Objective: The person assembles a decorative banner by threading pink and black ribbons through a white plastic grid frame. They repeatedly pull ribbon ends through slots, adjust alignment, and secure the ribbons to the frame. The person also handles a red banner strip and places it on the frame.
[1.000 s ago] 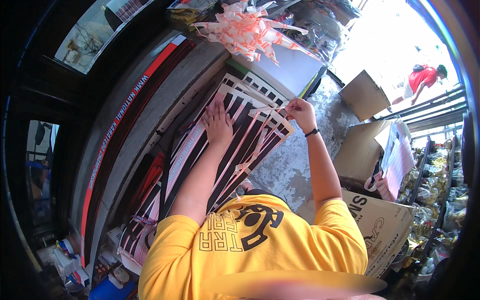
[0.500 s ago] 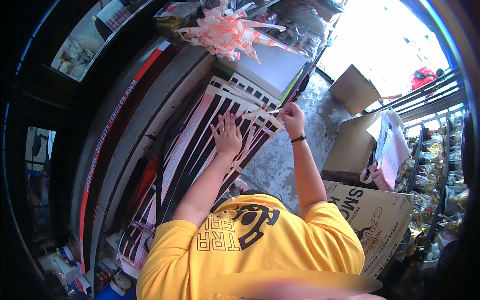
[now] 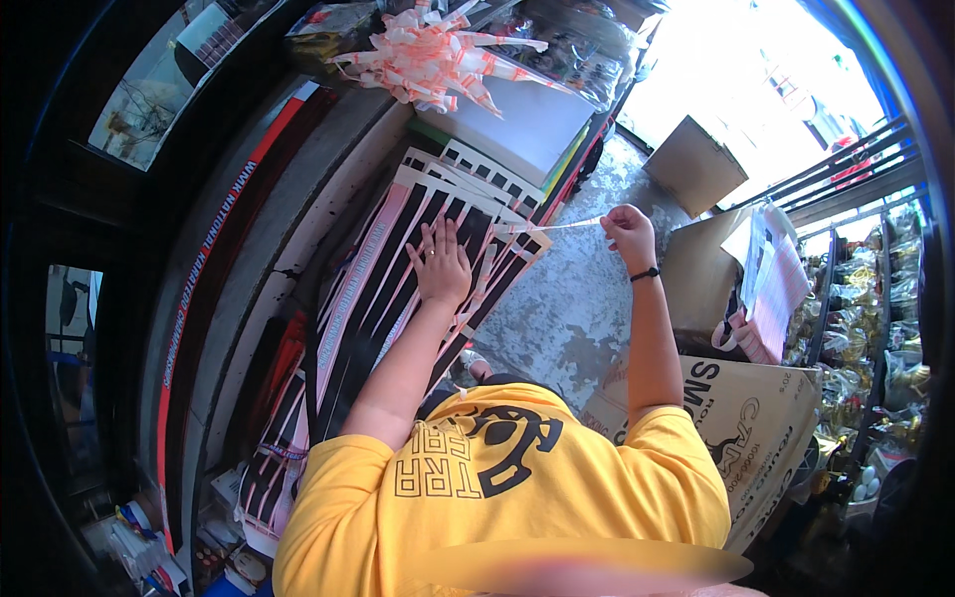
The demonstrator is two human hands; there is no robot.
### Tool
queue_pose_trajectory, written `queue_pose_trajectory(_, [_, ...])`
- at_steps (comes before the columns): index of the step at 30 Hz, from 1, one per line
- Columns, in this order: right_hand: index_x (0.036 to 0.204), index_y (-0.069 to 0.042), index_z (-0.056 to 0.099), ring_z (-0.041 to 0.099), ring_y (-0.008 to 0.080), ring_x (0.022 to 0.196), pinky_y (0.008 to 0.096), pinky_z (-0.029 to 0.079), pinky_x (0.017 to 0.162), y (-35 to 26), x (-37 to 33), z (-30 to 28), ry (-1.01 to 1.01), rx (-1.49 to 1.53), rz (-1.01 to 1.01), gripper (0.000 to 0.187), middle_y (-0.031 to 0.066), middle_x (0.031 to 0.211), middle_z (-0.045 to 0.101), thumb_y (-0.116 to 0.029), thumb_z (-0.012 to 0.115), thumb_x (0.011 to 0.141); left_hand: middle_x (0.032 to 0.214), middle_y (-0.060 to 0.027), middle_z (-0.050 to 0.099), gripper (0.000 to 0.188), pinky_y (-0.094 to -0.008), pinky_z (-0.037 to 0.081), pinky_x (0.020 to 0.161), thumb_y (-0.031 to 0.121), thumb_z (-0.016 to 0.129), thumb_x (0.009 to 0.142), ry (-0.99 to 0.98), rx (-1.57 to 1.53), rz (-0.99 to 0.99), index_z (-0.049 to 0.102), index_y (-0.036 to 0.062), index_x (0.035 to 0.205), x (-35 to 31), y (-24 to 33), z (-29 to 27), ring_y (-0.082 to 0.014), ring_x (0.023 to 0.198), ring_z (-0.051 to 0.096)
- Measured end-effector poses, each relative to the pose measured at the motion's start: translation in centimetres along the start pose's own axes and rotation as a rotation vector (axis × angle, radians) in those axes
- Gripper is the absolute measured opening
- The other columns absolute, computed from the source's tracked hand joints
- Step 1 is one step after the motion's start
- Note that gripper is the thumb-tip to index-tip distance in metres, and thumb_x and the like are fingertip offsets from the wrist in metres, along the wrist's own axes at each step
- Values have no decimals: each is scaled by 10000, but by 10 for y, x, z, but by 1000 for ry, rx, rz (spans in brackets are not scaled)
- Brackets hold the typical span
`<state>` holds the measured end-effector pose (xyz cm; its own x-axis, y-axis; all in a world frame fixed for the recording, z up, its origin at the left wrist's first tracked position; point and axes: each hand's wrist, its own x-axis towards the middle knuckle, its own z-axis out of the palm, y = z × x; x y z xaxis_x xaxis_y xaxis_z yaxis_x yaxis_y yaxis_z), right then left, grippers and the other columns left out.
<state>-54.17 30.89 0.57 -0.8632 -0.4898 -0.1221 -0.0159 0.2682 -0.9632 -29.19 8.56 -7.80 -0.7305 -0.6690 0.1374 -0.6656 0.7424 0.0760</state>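
Peeling step: my left hand (image 3: 440, 267) lies flat, fingers spread, pinning the black-and-pink striped sheets (image 3: 398, 289); my right hand (image 3: 627, 234) pinches a thin strip (image 3: 557, 225) pulled taut off the stack's far corner. Next I'd need steady pull, stack held down.

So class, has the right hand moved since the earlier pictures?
Yes. The right hand has pulled a thin strip off to the right, away from the striped sheets. Earlier it sat at their edge; now it is over the concrete floor.
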Motion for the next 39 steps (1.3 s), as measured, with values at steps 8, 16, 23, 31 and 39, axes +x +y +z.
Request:
queue_pose_trajectory(8, [866,-50,620,582,79,619,227,476,498,18,-16,2,45,92,66,115,4,768,626,-117,711,848,1599,-36,180,595,-625,96,1135,326,374,984,5,-45,16,209,152,1529,-1,-2,2,-320,1462,175])
queue_pose_trajectory(16, [947,-50,650,638,220,751,332,513,690,7,-63,103,-190,-67,-354,172,92,865,650,-120,715,804,1560,-110,275,539,-603,65,1130,255,419,997,-143,-843,-3,273,201,1513,14,-38,-15,-345,1460,174])
queue_pose_trajectory(23, [812,-40,606,601,349,674,401,478,604,-7,-84,128,-61,-293,-452,96,145,676,564,-94,674,773,1387,-183,499,303,-378,332,1105,65,529,920,1,-868,151,609,42,1212,-48,-61,-71,-325,1309,451])
queue_pose_trajectory(31, [1369,-159,482,613,233,756,298,526,666,-4,-93,128,-239,-326,-547,641,136,1190,572,-3,689,783,1135,-127,649,298,-287,493,873,115,576,936,-464,-1133,-116,614,23,1217,-159,-55,-120,-198,1002,639])
queue_pose_trajectory(39, [1273,-122,564,613,290,916,371,507,819,-11,-106,123,-375,-423,-667,549,138,1214,557,-269,765,784,913,-81,699,183,-285,512,775,114,665,878,-822,-1011,-175,689,30,1038,-174,-44,-120,-163,838,658])
